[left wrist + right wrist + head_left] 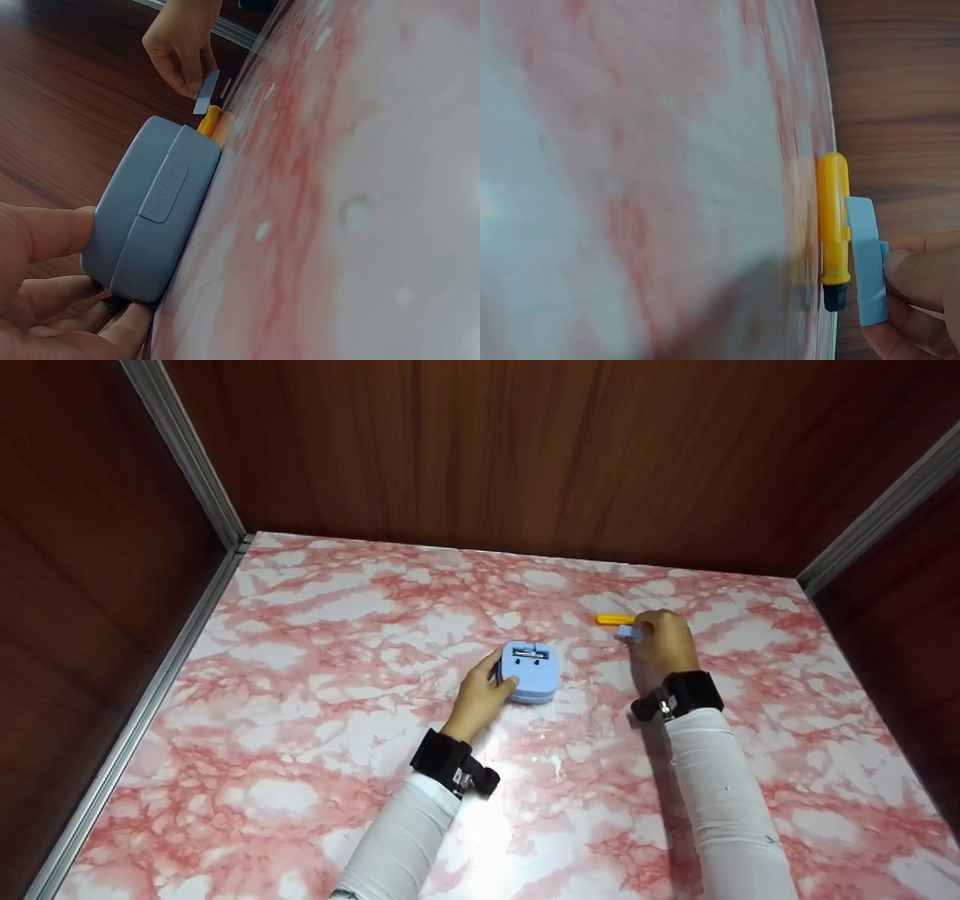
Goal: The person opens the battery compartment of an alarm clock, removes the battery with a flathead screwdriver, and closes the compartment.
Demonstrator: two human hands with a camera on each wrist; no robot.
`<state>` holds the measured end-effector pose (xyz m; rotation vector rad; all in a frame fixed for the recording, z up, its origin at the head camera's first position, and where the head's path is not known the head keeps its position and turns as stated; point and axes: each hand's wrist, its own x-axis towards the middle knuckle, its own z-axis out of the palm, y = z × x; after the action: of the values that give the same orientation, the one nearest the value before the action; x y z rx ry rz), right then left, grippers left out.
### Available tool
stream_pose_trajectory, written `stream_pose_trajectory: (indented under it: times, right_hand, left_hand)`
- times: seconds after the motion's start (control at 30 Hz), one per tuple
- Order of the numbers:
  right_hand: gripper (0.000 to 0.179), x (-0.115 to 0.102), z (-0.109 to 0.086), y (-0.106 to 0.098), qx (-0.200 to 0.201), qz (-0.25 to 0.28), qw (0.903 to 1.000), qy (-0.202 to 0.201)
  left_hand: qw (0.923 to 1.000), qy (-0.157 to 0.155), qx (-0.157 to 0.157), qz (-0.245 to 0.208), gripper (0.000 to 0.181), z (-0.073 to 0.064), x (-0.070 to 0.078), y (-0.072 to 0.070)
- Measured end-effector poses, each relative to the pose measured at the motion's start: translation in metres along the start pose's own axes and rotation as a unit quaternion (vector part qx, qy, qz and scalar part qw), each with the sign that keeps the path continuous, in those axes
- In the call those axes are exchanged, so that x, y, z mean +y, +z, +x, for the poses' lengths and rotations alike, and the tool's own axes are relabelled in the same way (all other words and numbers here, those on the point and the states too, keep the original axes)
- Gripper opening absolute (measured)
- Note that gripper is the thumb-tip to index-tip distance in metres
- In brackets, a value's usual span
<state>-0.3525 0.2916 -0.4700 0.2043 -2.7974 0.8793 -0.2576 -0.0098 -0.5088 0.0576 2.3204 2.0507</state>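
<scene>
A light blue rounded-square device [535, 679] has an uncovered battery compartment [530, 653] on its upper face, with a metallic battery visible inside. My left hand [481, 694] grips its left side, thumb on one face and fingers on the other; the left wrist view shows the device's side [161, 195] close up. Farther right, my right hand [666, 639] pinches a small light blue battery cover [867, 259] between thumb and fingers. Just beside that cover lies a screwdriver with a yellow handle [832, 217]; in the head view my right hand hides part of it.
The table [300, 720] has a pink and white marbled surface. Dark wood panels [487, 457] enclose its back and sides, with metal rails [187, 457] at the corners. Small pale marks [555, 761] show on the tabletop nearer the front.
</scene>
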Motion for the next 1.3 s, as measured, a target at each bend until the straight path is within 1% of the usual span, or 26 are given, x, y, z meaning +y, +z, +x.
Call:
stream_pose_trajectory:
  times: [0.07,0.1,0.17,0.3,0.33,0.4,0.43,0.53,0.63,0.87,1.1,1.3]
  right_hand:
    - [0.021,0.001,-0.001,-0.002,-0.001,-0.002,1.0,0.008]
    - [0.02,0.001,-0.002,-0.003,0.001,-0.001,1.0,0.009]
    - [0.025,0.003,-0.002,-0.005,0.003,-0.003,1.0,0.007]
    - [0.027,0.007,-0.002,-0.009,0.01,-0.016,0.9998,-0.001]
    - [0.031,0.009,-0.001,-0.01,0.009,-0.02,0.9998,-0.002]
    - [0.031,0.012,0.0,-0.012,0.007,-0.028,0.9996,-0.002]
    - [0.03,0.014,0.001,-0.013,0.01,-0.033,0.9994,-0.009]
    - [0.016,0.021,0.005,-0.015,0.015,-0.044,0.9982,-0.038]
    - [0.02,0.029,0.009,-0.017,0.018,-0.055,0.9961,-0.067]
    - [0.02,0.039,0.01,-0.017,0.001,-0.061,0.9959,-0.067]
    - [0.021,0.037,0.011,-0.015,-0.02,-0.065,0.9959,-0.06]
    - [0.023,0.038,0.013,-0.013,-0.024,-0.073,0.9954,-0.057]
  left_hand:
    - [1.0,0.0,0.0,0.001,0.063,0.0,0.0,0.0]
    - [1.0,-0.001,0.0,0.0,0.064,0.0,0.001,0.0]
    - [1.0,-0.002,0.0,-0.001,0.064,0.0,0.001,0.001]
    - [1.0,-0.005,0.001,-0.002,0.064,0.0,0.002,0.001]
    - [1.0,-0.005,0.001,-0.004,0.064,0.0,0.002,0.002]
    - [1.0,-0.002,0.001,-0.004,0.064,0.0,0.003,0.001]
    - [1.0,-0.002,0.0,-0.006,0.064,0.0,0.003,0.001]
    - [1.0,0.003,-0.001,-0.008,0.063,0.0,0.003,0.001]
    - [1.0,0.003,-0.001,-0.009,0.063,0.001,0.003,0.001]
    - [1.0,0.002,-0.001,-0.001,0.063,0.001,0.003,0.002]
    - [1.0,0.004,0.0,-0.004,0.063,0.0,0.0,0.0]
    - [0.9999,0.001,-0.002,-0.017,0.064,0.0,0.001,-0.001]
